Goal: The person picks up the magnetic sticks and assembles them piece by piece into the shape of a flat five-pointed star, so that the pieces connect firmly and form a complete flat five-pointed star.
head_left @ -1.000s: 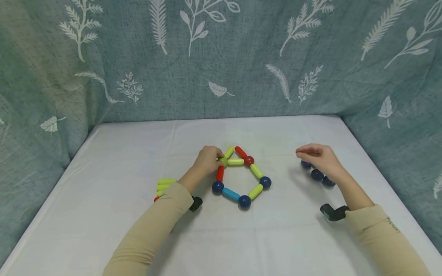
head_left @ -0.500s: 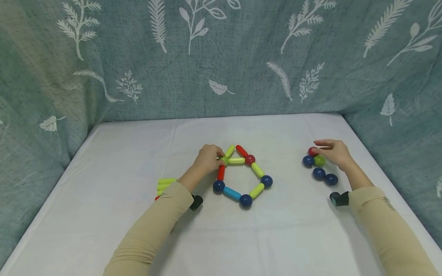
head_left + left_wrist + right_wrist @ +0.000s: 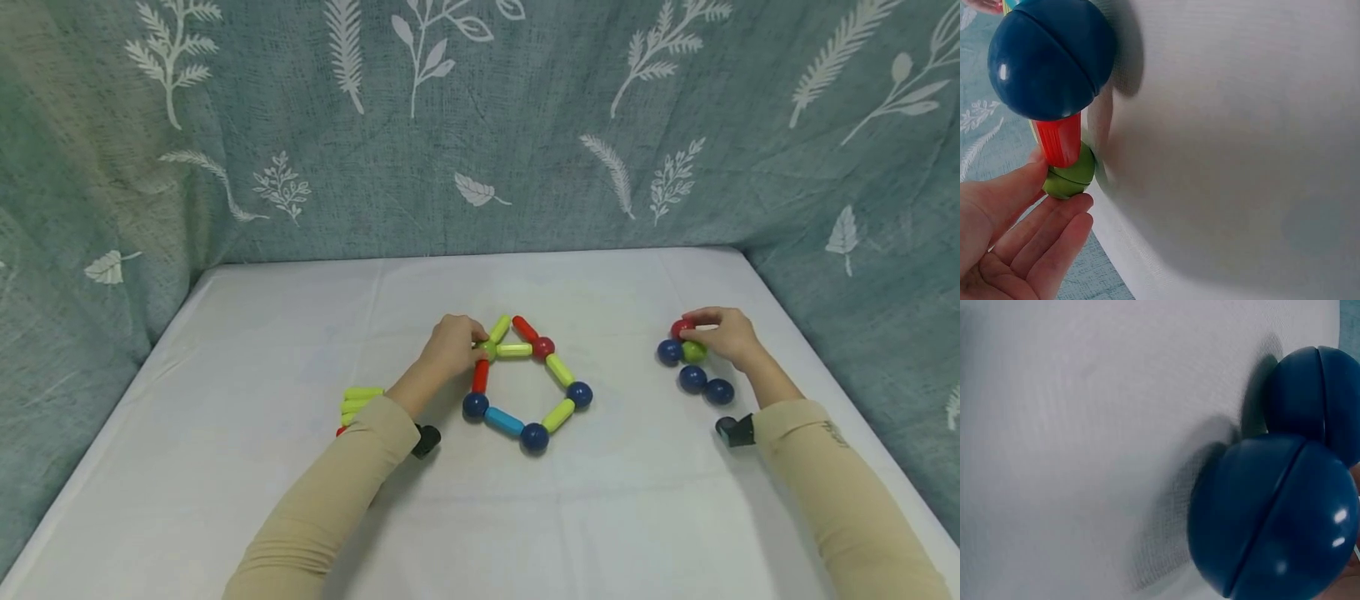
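The left hand (image 3: 450, 348) pinches a green ball (image 3: 488, 350) at the upper left corner of a five-sided ring of sticks and balls. In the left wrist view its thumb and fingers grip that green ball (image 3: 1069, 179), joined to a red stick (image 3: 1059, 141) and a blue ball (image 3: 1052, 59). At the right, the right hand (image 3: 726, 335) holds a red ball (image 3: 682, 328) between thumb and fingers, beside a green ball (image 3: 693, 352) and a blue ball (image 3: 670, 352). Two blue balls fill the right of the right wrist view, the nearer one (image 3: 1272, 519) largest.
A yellow-green stick (image 3: 500, 328) and a red stick (image 3: 524, 328) slant up from the ring's top corners, their far ends apart. More yellow-green sticks (image 3: 363, 392) lie by the left forearm. Two blue balls (image 3: 693, 379) touch each other below the right hand. A patterned curtain hangs behind the table.
The right hand has moved right and back to the loose balls, and its fingers have closed on the red ball. The left hand has stayed on the ring's green ball.
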A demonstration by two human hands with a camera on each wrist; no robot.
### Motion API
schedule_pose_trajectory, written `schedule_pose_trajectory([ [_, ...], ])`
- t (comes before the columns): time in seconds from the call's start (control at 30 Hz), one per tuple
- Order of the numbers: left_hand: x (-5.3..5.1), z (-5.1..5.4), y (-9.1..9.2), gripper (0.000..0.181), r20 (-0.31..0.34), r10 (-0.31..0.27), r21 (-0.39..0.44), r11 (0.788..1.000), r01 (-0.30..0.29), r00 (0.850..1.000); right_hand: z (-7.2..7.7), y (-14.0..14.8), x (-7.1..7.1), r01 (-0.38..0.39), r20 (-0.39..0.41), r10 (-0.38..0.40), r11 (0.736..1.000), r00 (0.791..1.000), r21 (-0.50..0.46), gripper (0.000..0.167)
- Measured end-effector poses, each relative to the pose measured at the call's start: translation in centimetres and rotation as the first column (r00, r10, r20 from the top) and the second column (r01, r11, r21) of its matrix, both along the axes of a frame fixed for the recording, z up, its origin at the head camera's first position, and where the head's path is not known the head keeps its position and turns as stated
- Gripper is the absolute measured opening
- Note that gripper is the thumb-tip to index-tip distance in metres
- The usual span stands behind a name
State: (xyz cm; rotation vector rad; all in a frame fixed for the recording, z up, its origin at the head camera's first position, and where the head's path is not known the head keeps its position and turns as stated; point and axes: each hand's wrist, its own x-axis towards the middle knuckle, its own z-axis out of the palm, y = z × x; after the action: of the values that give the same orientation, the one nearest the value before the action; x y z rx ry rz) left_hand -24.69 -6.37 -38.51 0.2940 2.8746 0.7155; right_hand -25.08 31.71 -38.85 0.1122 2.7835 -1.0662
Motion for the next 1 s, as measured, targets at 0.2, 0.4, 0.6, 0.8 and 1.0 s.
schedule_pose_trajectory([
  [0.2,0.0,0.1,-0.1,0.027,0.002,-0.014,-0.017,1.0,0.014,1.0,0.7,-0.6,-0.2,0.015,-0.072,-0.017,0.999,0.997,-0.03,0.045],
  [0.4,0.2,0.2,0.0,0.028,0.009,-0.031,-0.025,0.999,0.032,0.999,2.2,-3.6,-0.7,-0.021,-0.114,0.014,0.998,0.993,-0.06,0.042],
  [0.6,0.4,0.4,0.1,0.027,0.018,-0.051,-0.021,0.998,0.051,0.999,2.8,-8.6,-2.0,-0.157,-0.102,0.142,0.975,0.985,-0.158,0.04],
  [0.8,0.6,0.4,0.1,0.028,0.0,-0.053,-0.017,0.998,0.053,0.999,1.8,-13.6,-3.8,-0.255,-0.084,0.242,0.943,0.967,-0.216,0.035],
  [1.0,0.5,0.3,0.0,0.028,-0.01,-0.065,-0.016,0.998,0.065,0.998,1.2,-16.8,-5.5,-0.339,-0.074,0.331,0.928,0.941,-0.155,0.032],
])
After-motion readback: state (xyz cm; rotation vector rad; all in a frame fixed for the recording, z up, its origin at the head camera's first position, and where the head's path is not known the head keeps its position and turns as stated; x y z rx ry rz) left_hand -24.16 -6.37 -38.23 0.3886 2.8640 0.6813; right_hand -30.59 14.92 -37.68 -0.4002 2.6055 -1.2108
